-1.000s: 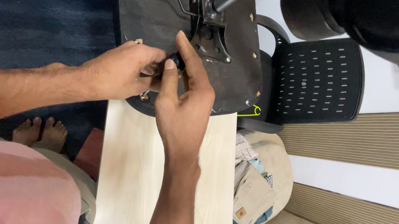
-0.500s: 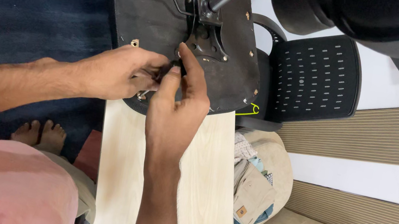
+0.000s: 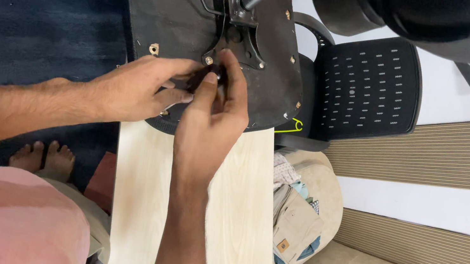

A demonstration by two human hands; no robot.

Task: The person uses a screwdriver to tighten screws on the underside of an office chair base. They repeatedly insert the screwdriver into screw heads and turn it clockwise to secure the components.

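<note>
Since the earlier frames, both hands, left hand (image 3: 132, 91) and right hand (image 3: 211, 118), have shifted slightly up the upturned chair seat underside (image 3: 165, 16), fingers (image 3: 208, 85) apparently pinching a small dark fitting (image 3: 198, 77) on the pale wooden bench (image 3: 233, 215).

light: soft, even, indoor | shadows: faint | glare: none | focus: sharp centrally | blur: slight on the top-right dark object (image 3: 422, 17)

Both forearms reach forward — left hand (image 3: 132, 91) and right hand (image 3: 210, 124) meet, fingers (image 3: 208, 85) pinched together.
</note>
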